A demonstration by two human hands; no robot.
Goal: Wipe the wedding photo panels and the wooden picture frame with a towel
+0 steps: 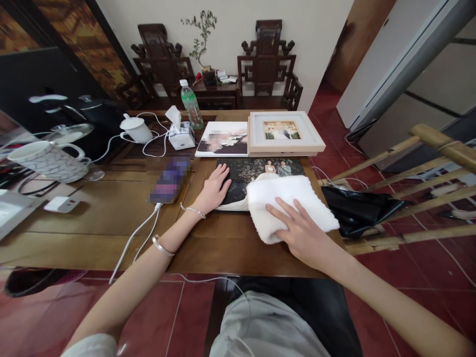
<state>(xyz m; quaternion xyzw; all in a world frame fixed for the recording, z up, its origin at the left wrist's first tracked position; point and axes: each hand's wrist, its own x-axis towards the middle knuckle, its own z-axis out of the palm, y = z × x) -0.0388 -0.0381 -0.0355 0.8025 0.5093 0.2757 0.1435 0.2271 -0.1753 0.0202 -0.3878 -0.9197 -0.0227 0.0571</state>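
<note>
A dark photo print (256,173) lies flat on the wooden table (111,218) in front of me. My left hand (213,191) rests open on its left edge, fingers flat and stretched out. A folded white cloth (286,203) covers the print's right part. My right hand (301,230) presses flat on the cloth's near corner with fingers spread. Behind the print lie another photo print (223,140) and a pale framed picture (284,131).
A phone (169,181) on a white cable lies left of the print. A tissue box (181,134), green bottle (192,105), white teapot (136,130) and patterned mug (46,161) stand further left. A black bag (357,208) lies by a bamboo chair (420,183) at right.
</note>
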